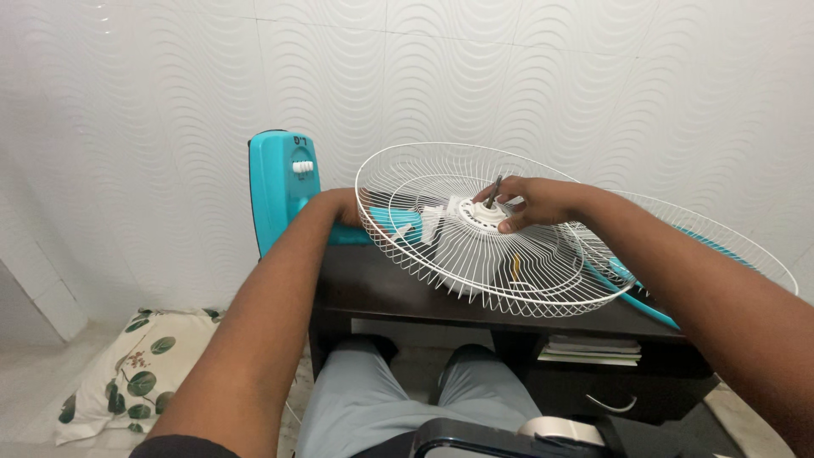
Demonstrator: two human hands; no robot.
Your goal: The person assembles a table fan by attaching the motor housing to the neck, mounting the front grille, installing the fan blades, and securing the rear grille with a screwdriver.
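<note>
The right fingers (507,222) were closed around the white hub (475,214) at the middle of the wire guard (424,174), close to the metal shaft (493,192) that stood up there, tilted a little. The right hand (532,203) lay over this centre. The left hand (346,206) was behind the guard's left rim, near the teal neck (392,222) of the fan; whether its fingers were open or closed, I cannot tell. The guard lay tilted on the dark bench (373,284), with a second guard (721,237) just beside it on the right and the teal base (275,182) upright at the back. The guard looked light, but its thin wires would probably bend easily, so the stiff hub and the outer ring seemed the better places to hold. The motor part was likely heavier and needed support from below.
</note>
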